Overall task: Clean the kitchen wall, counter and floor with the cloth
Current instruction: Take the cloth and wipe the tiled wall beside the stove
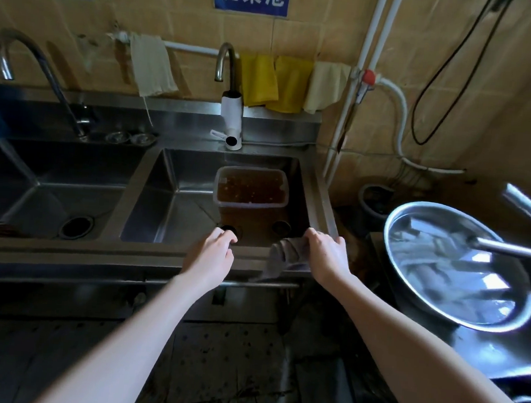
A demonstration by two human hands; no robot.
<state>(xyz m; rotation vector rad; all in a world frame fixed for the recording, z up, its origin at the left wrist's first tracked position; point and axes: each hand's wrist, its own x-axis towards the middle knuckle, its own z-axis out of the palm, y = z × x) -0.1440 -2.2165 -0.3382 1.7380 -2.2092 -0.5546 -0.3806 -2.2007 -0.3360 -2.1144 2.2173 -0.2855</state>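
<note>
Right hand (pixel 325 253) around grey cloth (pixel 280 259)

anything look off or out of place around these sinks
A clear tub of brown liquid with floating bits stands in the right basin, odd for a wash sink. The wall above the left basin looks stained and grimy.

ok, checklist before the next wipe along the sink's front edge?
1. Grey cloth gripped by right hand: ok.
2. Cloth lying on the steel sink's front rim: ok.
3. Left hand free: cannot tell, fingers curled at the rim.
4. Clear plastic tub of brown liquid away from the rim: ok, deeper in the basin.
5. Round steel bowl of water apart from both hands: ok.
</note>
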